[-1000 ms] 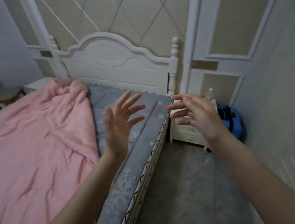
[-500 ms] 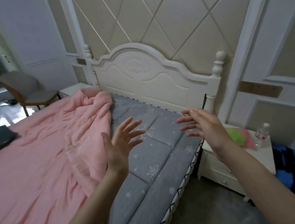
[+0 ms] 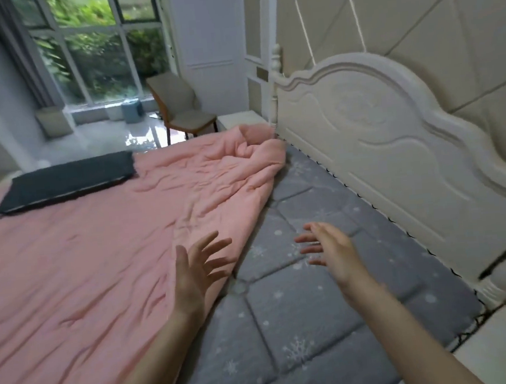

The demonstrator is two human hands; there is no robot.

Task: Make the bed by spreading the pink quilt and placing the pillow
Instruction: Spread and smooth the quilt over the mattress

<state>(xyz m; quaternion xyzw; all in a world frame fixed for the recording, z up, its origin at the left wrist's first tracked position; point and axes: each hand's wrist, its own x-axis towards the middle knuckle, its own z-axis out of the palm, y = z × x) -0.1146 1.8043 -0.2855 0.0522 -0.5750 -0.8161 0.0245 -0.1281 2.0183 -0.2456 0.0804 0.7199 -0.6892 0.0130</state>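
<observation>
Home bedroom: bed with carved white headboard (image 3: 393, 136), grey quilted mattress (image 3: 302, 310), pink quilt (image 3: 84, 268), dark pillow (image 3: 67, 179), garden-facing window (image 3: 95, 46).

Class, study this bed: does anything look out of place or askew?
Yes. The pink quilt is bunched near the headboard, leaving grey mattress bare, and the dark pillow lies on the quilt's far side.

Daylit window (image 3: 95, 46), grey chair (image 3: 181, 106), white headboard (image 3: 393, 136), padded wall (image 3: 413, 9).
</observation>
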